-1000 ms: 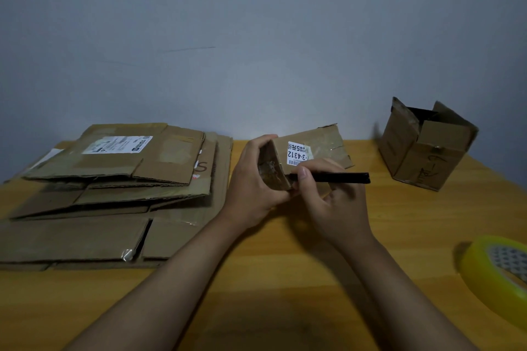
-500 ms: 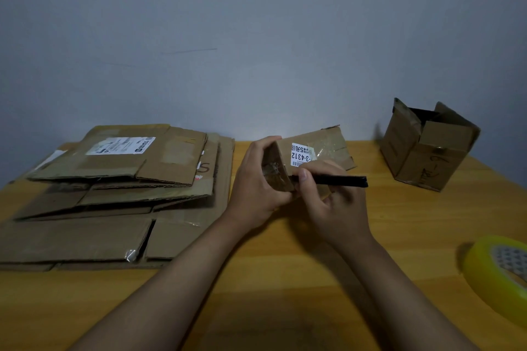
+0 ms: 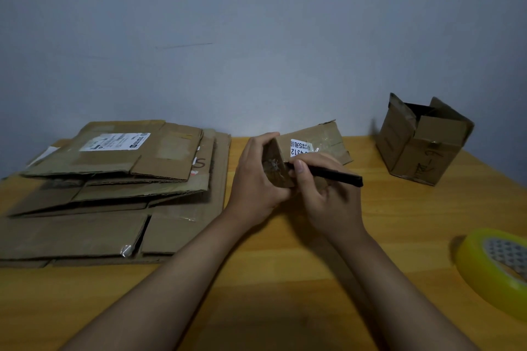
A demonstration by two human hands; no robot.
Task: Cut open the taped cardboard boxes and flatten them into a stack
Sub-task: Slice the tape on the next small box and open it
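Head view, single frame, logged from my remote station.

Item 1: small cardboard box (image 3: 313, 142), lying on its side near the middle of the worktop (image 3: 399, 222), its taped end turned toward me. A white label on its upper face reads "5元" and digits I take as "4312", partly hidden by the thumb; smaller print is illegible. Clear tape shines across the top face. I cannot see inside it.

Item 2: left hand (image 3: 256, 179), fingers curled round the near end of the small box, gripping it.

Item 3: right hand (image 3: 328, 199), fingers closed on a black cutter (image 3: 328, 175), its tip touching the taped end face of the box. The two hands sit close together, almost touching.

Item 4: stack of flattened boxes (image 3: 114, 179), at the left of the worktop, several layers deep. The top sheet bears a white shipping label (image 3: 114, 142); its print is too small to read. A lower sheet shows a handwritten red "S" at its right edge.

Item 5: open cardboard box (image 3: 422, 142), standing far right, well apart from the hands, top flaps up. The interior is dark; contents cannot be told. A handwritten black mark on its front face is unreadable.

Item 6: roll of yellowish tape (image 3: 493, 271), lying at the right edge, partly cut off by the frame.
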